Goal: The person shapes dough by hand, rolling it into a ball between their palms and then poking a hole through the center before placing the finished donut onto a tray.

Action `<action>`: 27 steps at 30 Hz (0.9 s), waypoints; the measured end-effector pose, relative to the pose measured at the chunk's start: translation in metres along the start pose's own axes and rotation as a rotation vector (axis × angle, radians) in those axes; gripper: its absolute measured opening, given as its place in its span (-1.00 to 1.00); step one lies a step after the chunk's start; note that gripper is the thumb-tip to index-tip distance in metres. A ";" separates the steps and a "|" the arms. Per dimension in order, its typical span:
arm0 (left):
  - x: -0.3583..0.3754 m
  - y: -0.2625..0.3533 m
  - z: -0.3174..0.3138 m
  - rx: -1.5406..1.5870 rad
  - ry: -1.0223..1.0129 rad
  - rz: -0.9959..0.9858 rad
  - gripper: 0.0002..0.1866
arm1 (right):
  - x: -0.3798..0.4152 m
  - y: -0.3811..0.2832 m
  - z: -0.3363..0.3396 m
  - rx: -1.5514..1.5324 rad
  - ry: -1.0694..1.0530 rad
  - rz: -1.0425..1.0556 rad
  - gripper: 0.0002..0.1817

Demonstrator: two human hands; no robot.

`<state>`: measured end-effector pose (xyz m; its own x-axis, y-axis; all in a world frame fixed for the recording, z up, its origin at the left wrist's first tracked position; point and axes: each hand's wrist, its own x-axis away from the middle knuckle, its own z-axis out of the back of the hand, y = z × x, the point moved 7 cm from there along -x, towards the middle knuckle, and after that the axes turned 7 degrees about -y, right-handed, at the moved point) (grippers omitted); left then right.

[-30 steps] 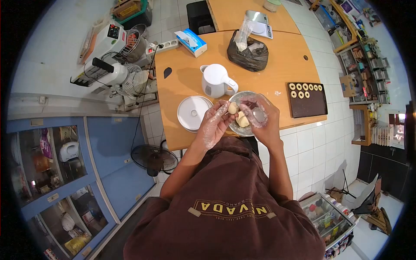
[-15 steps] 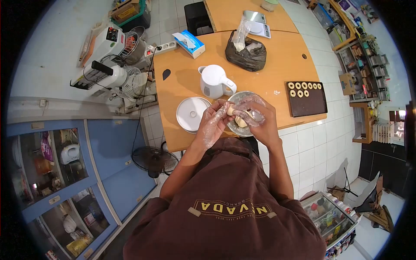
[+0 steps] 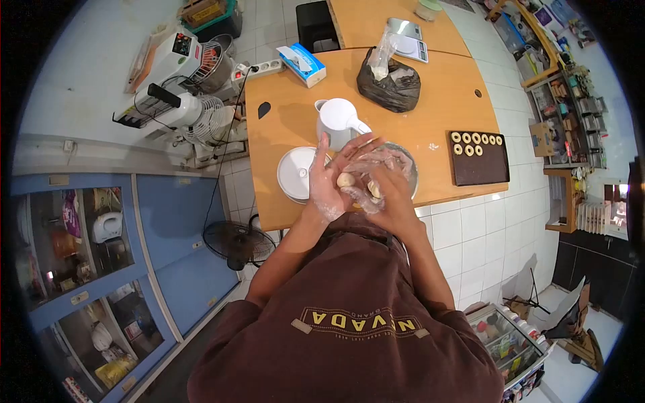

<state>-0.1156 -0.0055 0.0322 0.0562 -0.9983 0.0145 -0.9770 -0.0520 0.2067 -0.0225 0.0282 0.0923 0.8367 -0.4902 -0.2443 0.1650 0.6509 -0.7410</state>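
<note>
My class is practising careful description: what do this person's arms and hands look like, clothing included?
Short, dark-brown sleeves leave both forearms bare. The left hand and right hand have patchy white smears. Yellow lettering marks the brown shirt.

On the light-wood table, a round white lid lies at the near left, partly behind the left hand, which has a small pale dough ball at its palm. The right hand is before a round grey bowl. A white plastic kettle stands beyond the hands; right and behind it sits a black plastic bag, with a white-and-silver scale farther back. A blue-and-white rectangular box lies far left. At the right edge, a dark rectangular tray holds pale dough rings in two rows along its far side.
</note>
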 end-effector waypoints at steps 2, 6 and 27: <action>-0.006 0.000 -0.007 0.101 -0.093 0.003 -0.15 | 0.000 0.000 -0.009 0.056 -0.001 0.076 -0.53; -0.011 0.003 -0.010 0.112 -0.066 -0.055 -0.15 | -0.002 -0.016 0.011 0.211 0.120 0.098 -0.44; -0.025 0.010 -0.029 -0.025 -0.189 -0.195 0.01 | 0.001 0.043 -0.049 -0.749 0.219 -0.318 0.12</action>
<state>-0.1207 0.0191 0.0619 0.2010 -0.9567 -0.2106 -0.9461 -0.2453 0.2114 -0.0403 0.0271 0.0298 0.6759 -0.7369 -0.0121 -0.0791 -0.0562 -0.9953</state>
